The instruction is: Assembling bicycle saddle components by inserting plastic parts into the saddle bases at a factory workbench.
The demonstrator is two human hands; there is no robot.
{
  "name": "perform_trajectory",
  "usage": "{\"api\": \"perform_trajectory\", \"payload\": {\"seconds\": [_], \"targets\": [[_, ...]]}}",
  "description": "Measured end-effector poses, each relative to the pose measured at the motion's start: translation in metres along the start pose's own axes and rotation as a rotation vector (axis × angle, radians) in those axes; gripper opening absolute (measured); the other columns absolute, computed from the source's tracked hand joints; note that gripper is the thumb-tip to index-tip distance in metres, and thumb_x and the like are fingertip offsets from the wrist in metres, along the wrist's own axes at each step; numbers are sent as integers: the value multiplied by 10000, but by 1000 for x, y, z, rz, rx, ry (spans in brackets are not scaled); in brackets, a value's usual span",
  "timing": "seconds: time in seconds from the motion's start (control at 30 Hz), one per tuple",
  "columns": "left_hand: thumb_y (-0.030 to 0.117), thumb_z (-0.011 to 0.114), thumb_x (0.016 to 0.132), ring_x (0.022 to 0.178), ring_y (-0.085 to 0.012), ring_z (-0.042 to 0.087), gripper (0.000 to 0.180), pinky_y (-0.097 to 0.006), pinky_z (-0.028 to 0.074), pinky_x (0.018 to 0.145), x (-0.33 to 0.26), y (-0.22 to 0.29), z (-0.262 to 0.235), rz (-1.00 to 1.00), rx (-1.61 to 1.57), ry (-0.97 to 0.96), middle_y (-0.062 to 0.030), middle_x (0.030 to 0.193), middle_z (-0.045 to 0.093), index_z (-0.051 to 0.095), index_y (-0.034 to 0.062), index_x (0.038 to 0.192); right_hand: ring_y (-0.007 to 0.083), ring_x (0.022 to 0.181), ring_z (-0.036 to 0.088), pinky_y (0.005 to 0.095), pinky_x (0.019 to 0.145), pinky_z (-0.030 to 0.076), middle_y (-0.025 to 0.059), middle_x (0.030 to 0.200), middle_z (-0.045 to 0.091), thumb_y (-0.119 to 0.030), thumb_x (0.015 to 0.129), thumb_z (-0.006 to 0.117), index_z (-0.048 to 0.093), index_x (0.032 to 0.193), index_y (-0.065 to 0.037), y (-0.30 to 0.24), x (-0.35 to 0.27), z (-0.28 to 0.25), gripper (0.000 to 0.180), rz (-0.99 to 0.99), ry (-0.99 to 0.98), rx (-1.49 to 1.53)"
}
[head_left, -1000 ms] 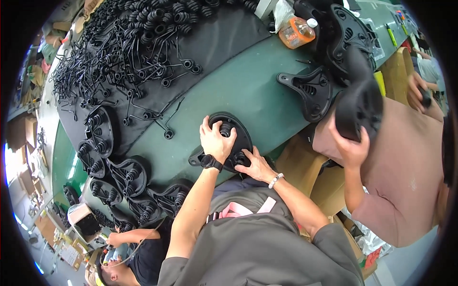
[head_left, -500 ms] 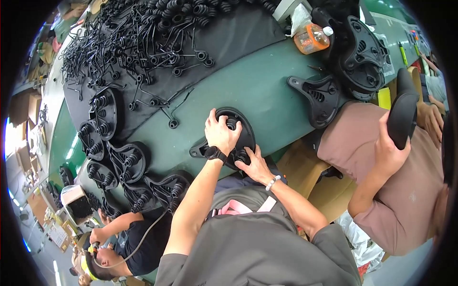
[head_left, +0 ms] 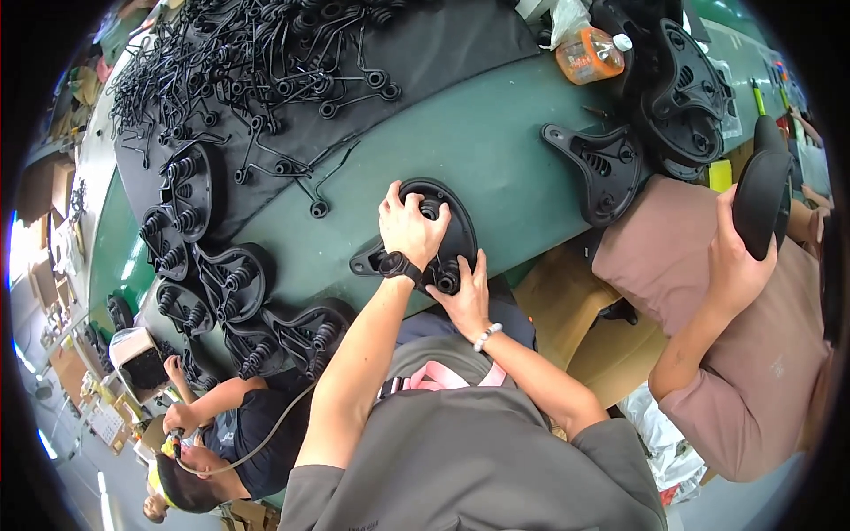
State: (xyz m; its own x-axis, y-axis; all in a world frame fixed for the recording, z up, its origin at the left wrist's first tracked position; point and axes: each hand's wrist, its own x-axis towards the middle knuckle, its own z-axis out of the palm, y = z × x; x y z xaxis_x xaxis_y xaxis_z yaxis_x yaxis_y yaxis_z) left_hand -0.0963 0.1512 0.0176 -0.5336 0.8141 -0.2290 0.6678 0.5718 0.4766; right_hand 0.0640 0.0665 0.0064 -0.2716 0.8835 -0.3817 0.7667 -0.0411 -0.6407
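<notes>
A black bicycle saddle base [head_left: 460, 232] lies on the green table in front of me, its narrow nose to the left and its springs facing up. My left hand [head_left: 412, 228], with a dark watch at the wrist, curls its fingers over the far coil spring [head_left: 430, 209]. At the near edge, my right hand [head_left: 467, 299], wearing a bead bracelet, has thumb and fingers around the near coil spring [head_left: 448, 278]. Part of the base is hidden under my hands.
Black wire frames with springs [head_left: 266, 88] heap on a dark cloth. Several sprung saddle bases [head_left: 235, 279] lie left; bare saddle shells [head_left: 611, 168] sit right, near an orange drink bottle [head_left: 589, 55]. A co-worker's hand [head_left: 742, 270] holds a black saddle at right; another person [head_left: 239, 442] works lower left.
My right hand has shifted slightly left and its fingers now stand more upright around the near spring. My left hand stays on the far spring. The view has tilted a little.
</notes>
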Motion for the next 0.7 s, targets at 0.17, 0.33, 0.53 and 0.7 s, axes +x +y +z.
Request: {"api": "perform_trajectory", "payload": {"seconds": [0.17,0.33,0.53,0.7], "targets": [[414,741,806,1260,-441,508,472,-496,454,1059,-1,-8,7,23,26,24,-242,1441,488,720,16,1059,547,1348,442,498,1084,450,419,1542,265,-358,691,918,502,1384,78,-8,-5,14,919,-14,147,45],[413,752,801,1260,-439,507,476,-500,454,1058,1,-4,3,-15,13,13,-238,1439,491,718,11,1053,557,1380,397,509,1118,409,440,1530,269,-295,712,884,552,1318,83,-21,-1,8,787,98,98,115],[430,766,795,1241,-441,512,485,-485,457,1052,3,-2,5,27,48,31,-229,1431,503,713,23,1052,490,1278,551,470,1036,499,394,1530,330,-295,686,892,622,1285,26,-22,5,5,731,198,81,146],[406,774,789,1224,-447,514,467,-505,458,1039,1,-10,10,57,47,57,-242,1429,491,714,13,1032,453,1409,445,445,1109,435,346,1585,295,-433,783,851,555,1396,-7,4,9,-20,803,164,-133,289]]}}
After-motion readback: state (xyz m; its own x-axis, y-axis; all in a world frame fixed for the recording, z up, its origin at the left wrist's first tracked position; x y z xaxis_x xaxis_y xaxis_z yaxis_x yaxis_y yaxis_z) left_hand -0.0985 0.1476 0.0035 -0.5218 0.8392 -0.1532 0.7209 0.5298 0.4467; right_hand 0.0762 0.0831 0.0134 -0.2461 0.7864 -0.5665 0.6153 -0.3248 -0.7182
